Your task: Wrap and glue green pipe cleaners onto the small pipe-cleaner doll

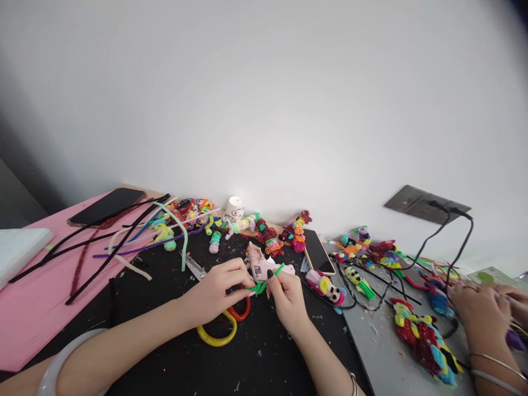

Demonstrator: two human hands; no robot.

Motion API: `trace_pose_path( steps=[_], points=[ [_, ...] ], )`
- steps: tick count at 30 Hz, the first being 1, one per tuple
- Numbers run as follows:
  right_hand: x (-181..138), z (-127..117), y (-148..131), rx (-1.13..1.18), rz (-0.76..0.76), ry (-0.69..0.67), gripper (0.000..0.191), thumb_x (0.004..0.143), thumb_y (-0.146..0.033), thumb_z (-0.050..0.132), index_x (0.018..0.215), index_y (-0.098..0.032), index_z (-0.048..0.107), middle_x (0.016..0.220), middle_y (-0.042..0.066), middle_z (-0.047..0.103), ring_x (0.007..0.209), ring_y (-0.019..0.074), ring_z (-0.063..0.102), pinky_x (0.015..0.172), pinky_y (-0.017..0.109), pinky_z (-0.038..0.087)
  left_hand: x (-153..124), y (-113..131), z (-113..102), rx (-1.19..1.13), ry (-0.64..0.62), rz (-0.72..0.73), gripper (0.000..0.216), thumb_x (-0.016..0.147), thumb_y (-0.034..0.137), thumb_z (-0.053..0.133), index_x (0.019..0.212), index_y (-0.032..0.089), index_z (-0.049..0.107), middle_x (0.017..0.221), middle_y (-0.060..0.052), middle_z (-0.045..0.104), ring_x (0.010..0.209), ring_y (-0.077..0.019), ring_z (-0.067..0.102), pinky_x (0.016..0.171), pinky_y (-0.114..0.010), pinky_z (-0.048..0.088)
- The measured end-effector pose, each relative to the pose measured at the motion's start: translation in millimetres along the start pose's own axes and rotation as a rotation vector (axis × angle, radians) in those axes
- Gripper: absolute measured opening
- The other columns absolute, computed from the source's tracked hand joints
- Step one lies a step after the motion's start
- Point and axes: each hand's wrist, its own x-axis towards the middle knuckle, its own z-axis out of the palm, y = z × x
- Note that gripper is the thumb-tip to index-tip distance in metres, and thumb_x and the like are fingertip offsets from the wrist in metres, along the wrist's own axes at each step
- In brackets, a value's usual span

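Note:
Low over the black tabletop, my left hand [225,283] pinches a small bent green pipe cleaner [259,287] between its fingertips. From the other side, my right hand [286,300] grips the same piece with thumb and fingers; a straight green end sticks up past the thumb. Just behind my hands lies a pale pink glue gun [262,269], partly covered by them. Scissors [217,336] with yellow and red handles rest beneath my left hand, their blades pointing up and left, partly hidden by it.
Pipe cleaners [93,242] and a dark phone [107,206] lie on a pink sheet [31,308]. Several pipe-cleaner dolls [243,224] and a paper cup [234,208] line the wall. Another phone [317,253] is right. A co-worker's hands [480,308] are far right, near cables [449,258].

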Motion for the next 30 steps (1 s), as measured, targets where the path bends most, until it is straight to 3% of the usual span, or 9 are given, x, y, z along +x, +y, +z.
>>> trace_pose_path(
  steps=[10,19,24,30],
  points=[
    [2.0,-0.3,0.7,0.052,0.117,-0.087,0.038,0.089,-0.028,0.04,0.052,-0.019,0.036,0.048,-0.005,0.034,0.048,0.0099,0.032,0.048,0.023,0.024,2.7,1.0,-0.4,-0.119,0.015,-0.013,0.007,0.083,0.014,0.059,0.08,0.016,0.066,0.083,-0.004,0.062,0.079,-0.0147,0.06,0.072,-0.026,0.046],
    [2.1,2.3,3.8,0.19,0.225,-0.102,0.028,0.083,-0.028,0.046,0.058,-0.02,0.036,0.056,-0.005,0.032,0.053,0.0109,0.03,0.05,0.023,0.025,3.9,0.2,1.8,-0.255,0.0,-0.172,0.005,0.079,0.015,0.062,0.076,0.017,0.064,0.081,-0.002,0.058,0.074,-0.0135,0.059,0.066,-0.024,0.047],
    [2.8,2.0,6.8,0.338,0.268,-0.143,0.028,0.082,-0.029,0.048,0.058,-0.02,0.038,0.057,-0.005,0.031,0.054,0.0107,0.028,0.051,0.023,0.025,2.3,-0.9,5.9,-0.493,-0.061,-0.305,0.004,0.079,0.015,0.06,0.076,0.016,0.062,0.086,-0.001,0.054,0.07,-0.012,0.06,0.064,-0.025,0.051],
    [2.9,4.9,4.9,0.462,0.298,-0.154,0.03,0.084,-0.035,0.05,0.059,-0.019,0.043,0.055,-0.006,0.03,0.052,0.0098,0.025,0.049,0.024,0.021,3.7,-5.1,6.6,-0.532,-0.061,-0.313,0.006,0.075,0.019,0.065,0.077,0.015,0.062,0.087,-0.002,0.055,0.075,-0.0148,0.06,0.067,-0.028,0.051]
  ],
)
